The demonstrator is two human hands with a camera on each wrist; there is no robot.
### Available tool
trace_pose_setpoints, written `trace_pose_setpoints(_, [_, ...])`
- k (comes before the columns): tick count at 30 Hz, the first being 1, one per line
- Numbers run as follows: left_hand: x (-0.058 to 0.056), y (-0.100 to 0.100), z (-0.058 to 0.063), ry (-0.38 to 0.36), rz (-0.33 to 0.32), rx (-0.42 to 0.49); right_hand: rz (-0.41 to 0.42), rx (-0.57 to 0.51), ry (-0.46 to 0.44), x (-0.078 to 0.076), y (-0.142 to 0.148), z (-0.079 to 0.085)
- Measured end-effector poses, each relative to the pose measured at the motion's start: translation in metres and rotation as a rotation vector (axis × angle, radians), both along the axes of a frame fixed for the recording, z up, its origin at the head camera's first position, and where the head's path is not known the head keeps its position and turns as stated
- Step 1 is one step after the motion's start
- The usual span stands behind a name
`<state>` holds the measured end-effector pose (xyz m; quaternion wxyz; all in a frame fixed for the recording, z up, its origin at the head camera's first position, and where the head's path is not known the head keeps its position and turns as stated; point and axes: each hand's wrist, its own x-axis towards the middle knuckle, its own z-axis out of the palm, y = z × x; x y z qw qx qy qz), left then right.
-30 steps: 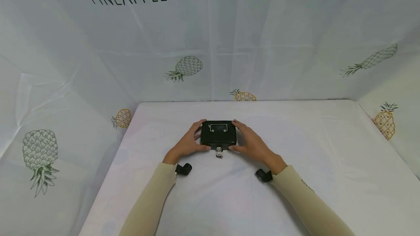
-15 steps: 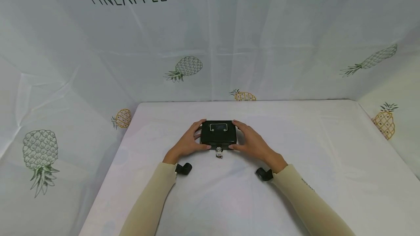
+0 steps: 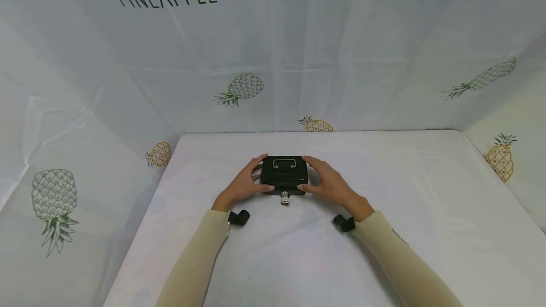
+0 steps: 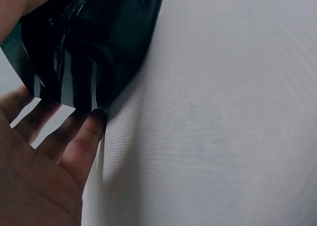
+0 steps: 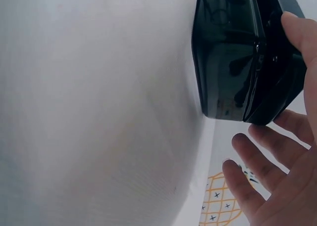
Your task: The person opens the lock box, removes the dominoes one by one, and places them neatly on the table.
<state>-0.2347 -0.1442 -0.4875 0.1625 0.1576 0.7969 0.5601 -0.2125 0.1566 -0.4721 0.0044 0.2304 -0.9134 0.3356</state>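
Note:
A black cash box (image 3: 284, 183) with a wire handle (image 3: 284, 159) on its lid (image 3: 283, 174) sits toward the far side of the table. Silver keys (image 3: 285, 198) hang at its front. My left hand (image 3: 244, 185) holds the lid's left end, thumb at the front corner and fingers at the side. At the other end my right hand (image 3: 334, 185) grips the lid between thumb and index finger. In the right wrist view the lid stands slightly raised off the box body (image 5: 228, 77), with a dark gap between them. The inside is hidden.
A white cloth (image 3: 281, 255) covers the table. Behind and beside it hangs a pale curtain (image 3: 298, 37) printed with pineapples. Each wrist wears a black camera mount, such as the left one (image 3: 240, 218).
Both thumbs have shifted up slightly, and the lid's front edge has lifted a little, with the handle tipping back. The box body and keys stay in place.

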Motion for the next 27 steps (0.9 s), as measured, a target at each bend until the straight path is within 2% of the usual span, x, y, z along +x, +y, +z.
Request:
trace_pose_setpoints(11, [-0.0025, -0.0003, 0.0023, 0.02, 0.001, -0.021, -0.009, -0.002, 0.003, -0.0046, 0.0004, 0.0024])
trace_pose_setpoints(27, [-0.0024, 0.0005, 0.0068, -0.006, 0.002, -0.004, -0.037, -0.005, -0.015, -0.0096, 0.0001, 0.0022])
